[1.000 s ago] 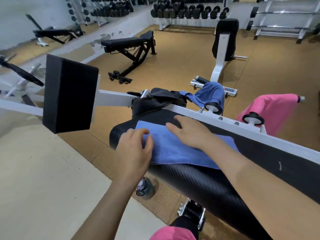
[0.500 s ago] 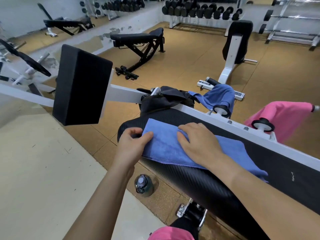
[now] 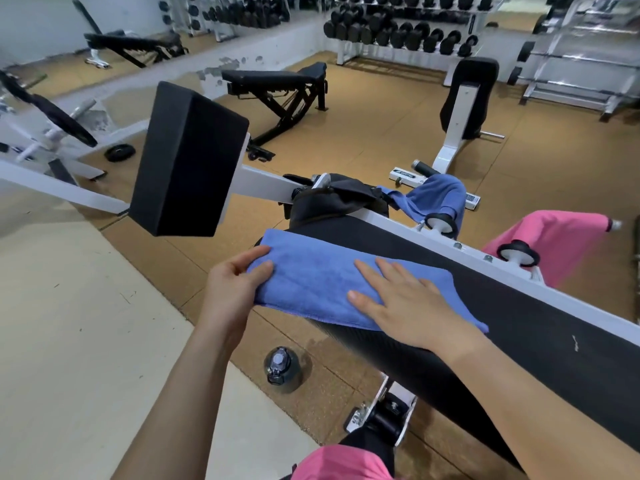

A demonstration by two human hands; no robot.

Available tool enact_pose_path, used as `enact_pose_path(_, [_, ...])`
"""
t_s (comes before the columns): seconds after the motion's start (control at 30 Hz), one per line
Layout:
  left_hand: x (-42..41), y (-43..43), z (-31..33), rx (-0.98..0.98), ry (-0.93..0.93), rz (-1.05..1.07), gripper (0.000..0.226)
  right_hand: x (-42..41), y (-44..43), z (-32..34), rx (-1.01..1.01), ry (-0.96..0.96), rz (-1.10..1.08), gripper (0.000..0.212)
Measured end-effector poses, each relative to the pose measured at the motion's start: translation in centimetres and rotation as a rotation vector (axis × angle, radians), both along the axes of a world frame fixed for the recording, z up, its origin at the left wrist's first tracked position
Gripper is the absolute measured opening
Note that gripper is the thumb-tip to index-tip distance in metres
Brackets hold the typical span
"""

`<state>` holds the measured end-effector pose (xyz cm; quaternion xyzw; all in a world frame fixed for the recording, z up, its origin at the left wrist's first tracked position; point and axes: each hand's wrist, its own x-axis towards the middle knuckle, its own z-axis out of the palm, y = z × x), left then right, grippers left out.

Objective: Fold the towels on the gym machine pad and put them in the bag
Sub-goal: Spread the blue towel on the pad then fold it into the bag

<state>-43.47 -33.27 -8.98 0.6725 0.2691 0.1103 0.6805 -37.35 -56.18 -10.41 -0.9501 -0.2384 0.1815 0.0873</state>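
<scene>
Blue towel: The blue towel (image 3: 322,282) lay folded into a long strip on the black pad (image 3: 526,327) at the centre of the frame, its near edge hanging slightly over the pad's curve.
Long axis: It ran along the pad, from centre-left down toward the lower right.
Left hand: The left hand (image 3: 235,289) gripped the strip's left short end, fingers curled round the edge.
Right hand: The right hand (image 3: 405,306) lay flat on the right half, fingers straight and spread, pressing the cloth to the pad and holding nothing.
Key relation: The two hands sat at opposite ends of the long axis, so the likely next fold was end to end, the left carrying its end rightward over the pinned part.
Bag: The black bag (image 3: 332,202) sat just beyond the towel's far left corner, toward the upper centre; the left hand was the nearer one.
Other towels: A second blue towel (image 3: 436,199) was draped right of the bag, and a pink towel (image 3: 554,237) hung at the right edge, both unfolded.
</scene>
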Motion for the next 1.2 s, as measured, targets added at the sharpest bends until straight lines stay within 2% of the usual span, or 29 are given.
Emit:
enact_pose_path(0.07, [0.4, -0.6, 1.3, -0.036, -0.050, -0.013, 0.040, 0.2, -0.2, 0.0, 0.019, 0.032, -0.008, 0.067])
enact_pose_path(0.1, [0.7, -1.3, 2.3, -0.033, -0.097, -0.001, 0.044, 0.3, -0.3, 0.2, 0.105, 0.074, -0.043, 0.064])
enact_pose_path(0.23, [3.0, -5.6, 7.1, 0.131, -0.236, -0.048, 0.045, 1.7, -1.6, 2.4, 0.876, 0.316, -0.496, 0.042])
enact_pose_path(0.3, [4.1, -9.2, 8.5, 0.354, -0.230, -0.183, 0.044, 2.7, -3.2, 4.0, 1.097, 0.640, -0.616, 0.054])
enact_pose_path(0.37, [4.8, -13.2, 8.7, 0.669, -0.223, -0.357, 0.043, 3.7, -5.0, 5.1, 1.232, 0.956, -0.551, 0.068])
enact_pose_path(0.43, [5.0, -16.5, 7.6, 0.928, -0.233, -0.545, 0.045, 4.6, -5.9, 5.2, 1.315, 1.028, -0.570, 0.053])
enact_pose_path(0.53, [4.4, -18.1, 4.7, 1.206, -0.268, -0.675, 0.048, 5.5, -6.6, 3.9, 1.269, 0.915, -0.742, 0.032])
enact_pose_path(0.6, [3.4, -17.3, 2.7, 1.500, -0.236, -0.598, 0.064, 5.6, -7.1, 3.1, 1.226, 0.868, -0.738, 0.023])
enact_pose_path(0.63, [2.8, -16.7, 1.9, 1.574, -0.204, -0.562, 0.070, 5.8, -7.3, 2.8, 1.207, 0.836, -0.743, 0.019])
enact_pose_path(0.73, [1.4, -15.2, 0.6, 1.519, -0.128, -0.532, 0.068, 6.2, -7.9, 2.3, 1.142, 0.749, -0.726, 0.016])
enact_pose_path(0.87, [1.6, -13.6, 0.4, 1.344, -0.015, -0.517, 0.039, 5.9, -8.5, 1.3, 1.083, 0.759, -0.664, 0.028])
enact_pose_path(1.0, [1.5, -13.5, 0.2, 1.517, -0.145, -0.638, 0.018, 4.9, -9.0, 0.7, 0.812, 0.544, -0.516, 0.046])
enact_pose_path(1.1, [0.5, -14.6, 0.9, 1.607, -0.198, -0.720, 0.009, 4.4, -9.2, 0.8, 0.651, 0.367, -0.415, 0.040])
enact_pose_path(1.2, [-0.8, -16.1, 1.5, 1.692, -0.142, -0.821, 0.029, 4.0, -9.3, 1.1, 0.389, 0.176, -0.226, 0.036])
